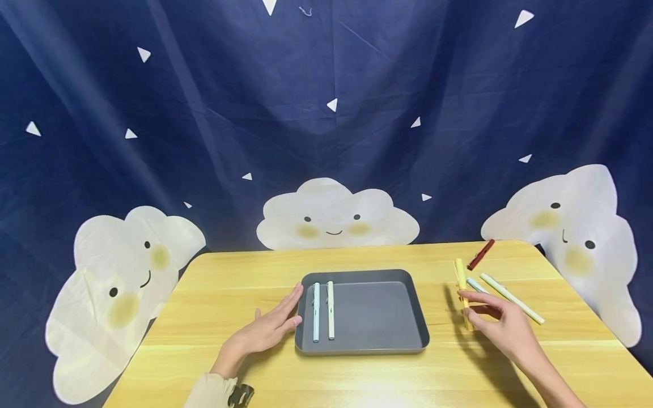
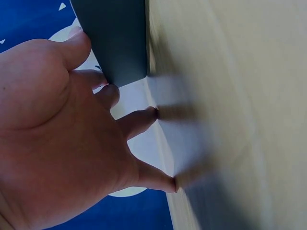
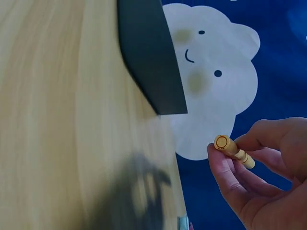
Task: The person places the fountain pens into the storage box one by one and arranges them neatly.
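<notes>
My right hand (image 1: 502,326) pinches a yellow pen (image 1: 461,277) between thumb and fingers, above the table to the right of the tray. In the right wrist view the yellow pen (image 3: 230,149) points end-on at the camera. My left hand (image 1: 267,328) has its fingers spread against the left wall of the dark grey tray (image 1: 377,345); the left wrist view shows the thumb and fingers at the tray's (image 2: 117,43) side. Inside the tray, at its left, a light blue pen (image 1: 316,311) and a pale green pen (image 1: 330,311) lie side by side.
Beyond the right hand lie a dark red pen (image 1: 480,255), a pale green-white pen (image 1: 512,298) and a blue pen (image 1: 476,284) partly hidden by the fingers. The wooden table (image 1: 240,272) ends at a dark blue curtain (image 1: 306,141) with cloud faces.
</notes>
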`<state>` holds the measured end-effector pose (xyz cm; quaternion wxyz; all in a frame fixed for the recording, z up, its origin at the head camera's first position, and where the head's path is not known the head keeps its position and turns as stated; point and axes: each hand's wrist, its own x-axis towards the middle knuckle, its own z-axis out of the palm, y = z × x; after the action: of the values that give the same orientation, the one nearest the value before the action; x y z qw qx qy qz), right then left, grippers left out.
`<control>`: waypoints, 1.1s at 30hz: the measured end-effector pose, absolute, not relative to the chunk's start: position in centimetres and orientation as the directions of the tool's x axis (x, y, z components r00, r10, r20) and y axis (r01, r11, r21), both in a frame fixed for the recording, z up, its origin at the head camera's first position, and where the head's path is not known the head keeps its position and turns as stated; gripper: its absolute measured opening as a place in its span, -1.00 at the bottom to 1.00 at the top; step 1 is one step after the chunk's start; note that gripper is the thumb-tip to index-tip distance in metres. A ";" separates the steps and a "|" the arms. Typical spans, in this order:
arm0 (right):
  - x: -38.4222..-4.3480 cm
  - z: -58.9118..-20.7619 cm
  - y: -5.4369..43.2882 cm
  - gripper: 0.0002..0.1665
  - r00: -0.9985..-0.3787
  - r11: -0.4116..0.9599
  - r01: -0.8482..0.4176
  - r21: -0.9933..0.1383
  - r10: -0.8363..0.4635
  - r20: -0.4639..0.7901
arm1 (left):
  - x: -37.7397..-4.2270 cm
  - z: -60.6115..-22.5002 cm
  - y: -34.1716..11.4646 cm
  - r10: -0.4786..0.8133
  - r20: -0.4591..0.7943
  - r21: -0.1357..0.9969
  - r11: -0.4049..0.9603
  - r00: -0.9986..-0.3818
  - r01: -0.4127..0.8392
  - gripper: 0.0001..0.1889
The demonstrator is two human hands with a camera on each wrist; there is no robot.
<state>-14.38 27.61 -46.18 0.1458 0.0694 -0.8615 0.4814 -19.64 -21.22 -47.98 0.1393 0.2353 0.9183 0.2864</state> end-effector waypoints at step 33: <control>-15.9 -44.7 22.8 -0.59 -0.905 0.377 -0.411 -0.830 -0.062 0.420 | -19.8 -48.3 -21.3 0.524 -0.101 0.590 0.716 -0.846 0.373 -0.28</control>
<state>-15.89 22.81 -44.71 0.1620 0.1452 -0.8138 0.5389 -19.85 -21.30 -48.25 0.1316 0.2444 0.9169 0.2867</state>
